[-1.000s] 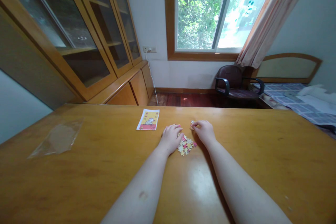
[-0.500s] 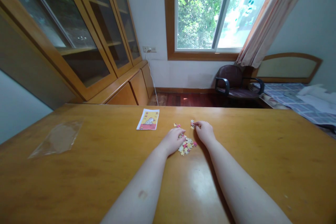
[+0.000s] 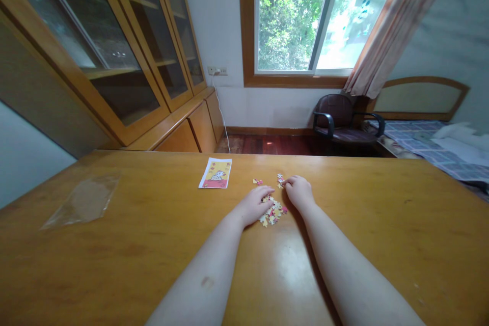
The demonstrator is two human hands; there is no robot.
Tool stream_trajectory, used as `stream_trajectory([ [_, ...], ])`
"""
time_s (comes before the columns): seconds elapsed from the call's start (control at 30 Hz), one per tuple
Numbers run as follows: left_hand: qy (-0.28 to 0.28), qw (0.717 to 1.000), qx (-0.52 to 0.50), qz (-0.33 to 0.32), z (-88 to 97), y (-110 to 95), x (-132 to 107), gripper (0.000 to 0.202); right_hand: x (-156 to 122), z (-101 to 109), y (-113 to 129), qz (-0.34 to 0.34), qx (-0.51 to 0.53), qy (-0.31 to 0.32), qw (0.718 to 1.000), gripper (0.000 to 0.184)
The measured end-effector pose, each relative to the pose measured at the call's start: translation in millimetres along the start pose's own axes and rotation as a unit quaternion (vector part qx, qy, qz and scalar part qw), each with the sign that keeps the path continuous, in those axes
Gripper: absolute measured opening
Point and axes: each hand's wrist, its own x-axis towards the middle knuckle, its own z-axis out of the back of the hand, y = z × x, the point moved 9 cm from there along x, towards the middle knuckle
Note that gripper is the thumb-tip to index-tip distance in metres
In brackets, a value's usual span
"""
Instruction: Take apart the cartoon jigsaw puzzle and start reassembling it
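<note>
A see-through plastic bag (image 3: 82, 201) lies well to the left of the grip. Farther off on that side stands a glass-doored cabinet (image 3: 147, 66), with a socket (image 3: 222, 71) and white cord (image 3: 220, 107) just past it. Straight beyond the grip is a window (image 3: 294, 15) with a pink curtain (image 3: 401, 25); beyond to the right, a dark chair (image 3: 336, 112) and a bed (image 3: 416, 135) bearing something white, perhaps bedding (image 3: 464, 142).

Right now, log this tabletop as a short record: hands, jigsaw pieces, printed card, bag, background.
Left hand: over the left side of the main jigsaw pile; grip unclear
Right hand: beside a small group of jigsaw pieces; contact unclear
Yellow and pink jigsaw pieces: beyond the left hand
Printed card: left of the pieces; white cartoon animal
Clear plastic bag: left of the card, on the wooden table
Background: brown armchair near the window
</note>
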Motion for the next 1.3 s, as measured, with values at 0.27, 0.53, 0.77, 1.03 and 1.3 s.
stream_trajectory([
  [0.27,-0.146,0.983,0.068,0.083,32.5,25.9,1.5,0.040,-0.6,-2.3,1.1,0.005,0.001,0.015,1.000,0.029],
  [0.53,-0.112,0.970,0.148,0.160,34.0,41.5,-1.0,0.041,-12.3,-13.4,43.3,0.203,0.078,0.066,0.974,0.034],
  [0.77,-0.074,0.973,0.176,0.129,25.1,30.5,0.5,0.039,-16.7,-21.2,48.9,0.224,0.058,0.105,0.967,0.035],
  [1.03,-0.045,0.979,0.174,0.092,17.8,22.5,3.4,0.035,-15.9,-22.5,47.4,0.219,0.038,0.103,0.970,0.040],
  [1.3,-0.048,0.980,0.167,0.092,18.0,23.1,2.7,0.035,-10.8,-21.7,37.6,0.175,0.023,0.079,0.981,0.037],
])
